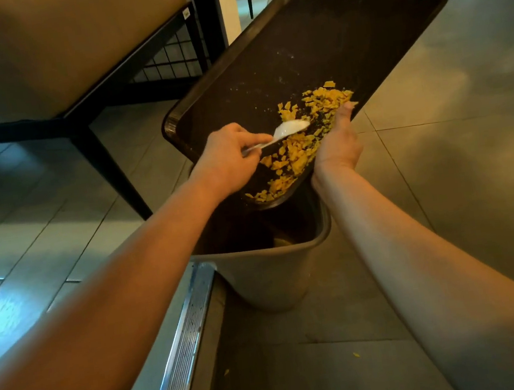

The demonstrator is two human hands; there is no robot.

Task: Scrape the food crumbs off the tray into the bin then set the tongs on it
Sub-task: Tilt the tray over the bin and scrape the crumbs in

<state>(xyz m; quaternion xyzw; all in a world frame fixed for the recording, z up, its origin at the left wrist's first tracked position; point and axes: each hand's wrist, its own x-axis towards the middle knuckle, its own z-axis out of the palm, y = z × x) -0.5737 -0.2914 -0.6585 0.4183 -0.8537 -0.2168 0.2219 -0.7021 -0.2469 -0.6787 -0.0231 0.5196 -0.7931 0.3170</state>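
A dark rectangular tray (321,41) is tilted down toward a grey bin (268,271), with its near corner over the bin's opening. Yellow food crumbs (301,144) lie piled along the tray's lower right edge and near corner. My right hand (336,143) grips that lower edge, thumb on the inside among the crumbs. My left hand (228,156) holds white tongs (286,131) by the handle end, their pale tip resting on the tray against the crumbs. The bin's inside is dark; a few yellow bits show at its bottom.
A table with black metal legs (106,161) and a wire-grid panel stands to the left. A metal floor strip (183,343) runs beside the bin. The floor is tiled, with a few stray crumbs (354,354) near my right forearm.
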